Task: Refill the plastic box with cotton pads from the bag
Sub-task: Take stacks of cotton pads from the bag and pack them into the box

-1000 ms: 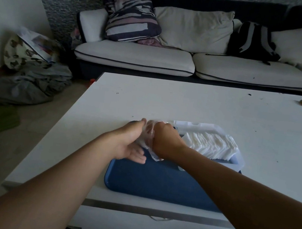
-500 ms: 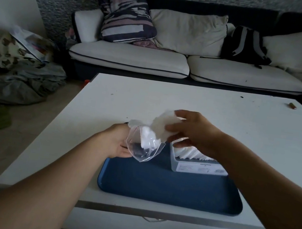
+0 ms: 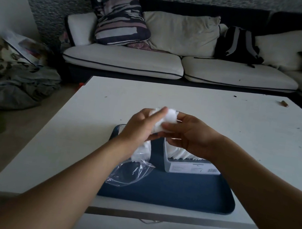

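Note:
Both hands meet above the blue tray [image 3: 183, 193]. My right hand [image 3: 188, 134] grips a white bunch of cotton pads [image 3: 164, 121] from the right. My left hand [image 3: 141, 125] touches the same bunch from the left, and the clear plastic bag [image 3: 129, 172] hangs below it over the tray; which fingers hold the bag is hidden. The plastic box [image 3: 189, 166] stands on the tray under my right hand, with a row of white pads showing in it.
The tray lies near the front edge of a white low table [image 3: 242, 128]. A small brown object [image 3: 283, 103] lies at the table's far right. Behind stands a sofa [image 3: 173, 66] with cushions and a dark backpack [image 3: 238, 46]. Clothes and a bag [image 3: 15, 74] lie on the floor at left.
My right hand has drawn a bunch of pads out of the bag and lifted it. My left hand has risen to touch the bunch, and the bag now hangs lower.

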Demonstrator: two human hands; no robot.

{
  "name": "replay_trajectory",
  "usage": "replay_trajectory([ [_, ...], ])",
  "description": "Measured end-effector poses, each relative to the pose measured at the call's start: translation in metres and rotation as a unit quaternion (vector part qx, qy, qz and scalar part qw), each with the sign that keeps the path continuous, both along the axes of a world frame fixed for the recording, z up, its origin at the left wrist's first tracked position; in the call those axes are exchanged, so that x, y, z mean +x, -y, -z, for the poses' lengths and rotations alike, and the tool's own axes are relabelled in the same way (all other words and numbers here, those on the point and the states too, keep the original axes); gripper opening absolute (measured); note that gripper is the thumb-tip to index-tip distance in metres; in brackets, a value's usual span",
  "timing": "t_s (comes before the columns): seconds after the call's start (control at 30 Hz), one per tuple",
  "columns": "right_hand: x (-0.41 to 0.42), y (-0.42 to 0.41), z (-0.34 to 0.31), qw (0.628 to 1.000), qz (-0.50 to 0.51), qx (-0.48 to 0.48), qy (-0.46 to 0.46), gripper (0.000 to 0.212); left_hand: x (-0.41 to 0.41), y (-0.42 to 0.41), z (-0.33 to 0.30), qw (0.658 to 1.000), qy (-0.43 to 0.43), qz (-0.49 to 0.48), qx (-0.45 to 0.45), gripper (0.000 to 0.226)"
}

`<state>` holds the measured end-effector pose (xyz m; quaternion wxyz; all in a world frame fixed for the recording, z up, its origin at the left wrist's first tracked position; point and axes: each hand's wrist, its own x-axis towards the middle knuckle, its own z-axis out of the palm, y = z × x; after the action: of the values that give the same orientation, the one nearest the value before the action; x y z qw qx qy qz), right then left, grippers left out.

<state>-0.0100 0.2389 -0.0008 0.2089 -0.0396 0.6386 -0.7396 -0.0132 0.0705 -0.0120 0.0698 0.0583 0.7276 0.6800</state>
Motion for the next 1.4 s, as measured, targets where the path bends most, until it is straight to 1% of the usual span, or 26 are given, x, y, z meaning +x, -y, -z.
replay_trajectory([
  [0.07, -0.001, 0.000, 0.002, 1.000, 0.010, 0.002, -0.022, 0.025, 0.001, -0.004, 0.005, 1.000, -0.002, 0.000, 0.001, 0.034],
  [0.2, -0.004, -0.004, 0.004, 0.995, 0.048, 0.056, -0.064, 0.034, -0.005, 0.003, 0.009, 0.999, -0.019, -0.037, 0.030, 0.029],
  [0.27, -0.005, -0.006, 0.005, 0.994, 0.053, 0.061, -0.068, 0.036, -0.007, 0.006, 0.010, 0.998, -0.021, -0.038, 0.038, 0.030],
  [0.4, -0.006, -0.009, 0.009, 0.991, 0.046, 0.088, -0.089, 0.038, -0.007, 0.011, 0.011, 0.998, -0.052, -0.035, 0.009, 0.035],
  [0.47, -0.007, -0.009, 0.009, 0.987, 0.045, 0.103, -0.116, 0.043, -0.006, 0.011, 0.009, 0.999, -0.034, -0.012, 0.041, 0.046],
  [0.5, -0.007, -0.009, 0.008, 0.984, 0.049, 0.107, -0.131, 0.046, -0.006, 0.010, 0.007, 0.998, -0.016, -0.008, 0.061, 0.048],
  [0.53, -0.006, -0.010, 0.007, 0.982, 0.056, 0.110, -0.145, 0.050, -0.006, 0.010, 0.005, 0.997, -0.005, -0.011, 0.080, 0.042],
  [0.6, -0.006, -0.010, 0.005, 0.978, 0.064, 0.109, -0.167, 0.060, -0.006, 0.009, 0.003, 0.995, -0.012, -0.021, 0.095, 0.020],
  [0.63, -0.005, -0.010, 0.003, 0.977, 0.064, 0.106, -0.175, 0.065, -0.006, 0.010, 0.002, 0.995, -0.020, -0.016, 0.096, 0.018],
  [0.7, -0.005, -0.010, 0.002, 0.975, 0.062, 0.101, -0.188, 0.069, -0.005, 0.012, 0.004, 0.996, -0.035, 0.003, 0.087, 0.027],
  [0.73, -0.004, -0.010, 0.002, 0.974, 0.061, 0.101, -0.193, 0.067, -0.005, 0.013, 0.006, 0.997, -0.044, 0.007, 0.063, 0.032],
  [0.77, -0.004, -0.009, 0.002, 0.973, 0.057, 0.103, -0.198, 0.063, -0.005, 0.012, 0.008, 0.998, -0.052, 0.008, 0.031, 0.033],
  [0.8, -0.003, -0.009, 0.001, 0.972, 0.052, 0.107, -0.202, 0.056, -0.006, 0.012, 0.009, 0.998, -0.057, 0.005, 0.008, 0.029],
  [0.87, -0.002, -0.008, 0.002, 0.968, 0.046, 0.130, -0.208, 0.040, -0.006, 0.011, 0.012, 0.998, -0.060, 0.001, -0.003, 0.016],
  [0.9, -0.002, -0.008, 0.003, 0.965, 0.050, 0.147, -0.212, 0.033, -0.006, 0.011, 0.012, 0.998, -0.059, -0.005, -0.006, 0.014],
  [0.93, -0.003, -0.008, 0.003, 0.961, 0.059, 0.164, -0.216, 0.029, -0.005, 0.011, 0.011, 0.998, -0.057, -0.009, -0.008, 0.015],
  [1.0, -0.006, -0.007, 0.002, 0.956, 0.073, 0.180, -0.219, 0.029, -0.003, 0.010, 0.006, 0.999, -0.048, -0.005, -0.007, 0.017],
  [1.1, -0.007, -0.003, -0.002, 0.967, 0.041, 0.149, -0.202, 0.029, -0.001, 0.002, -0.001, 0.999, -0.019, 0.006, 0.025, 0.016],
  [1.23, -0.003, 0.009, -0.001, 0.970, -0.004, 0.172, -0.171, 0.033, -0.001, -0.015, -0.005, 0.994, 0.032, -0.031, 0.101, 0.024],
  [1.33, 0.000, 0.019, 0.000, 0.971, 0.010, 0.179, -0.159, 0.033, -0.005, -0.024, -0.006, 0.976, 0.087, -0.066, 0.187, 0.020],
  [1.4, 0.000, 0.023, 0.000, 0.967, 0.031, 0.191, -0.163, 0.039, -0.007, -0.028, -0.006, 0.965, 0.117, -0.075, 0.224, 0.016],
])
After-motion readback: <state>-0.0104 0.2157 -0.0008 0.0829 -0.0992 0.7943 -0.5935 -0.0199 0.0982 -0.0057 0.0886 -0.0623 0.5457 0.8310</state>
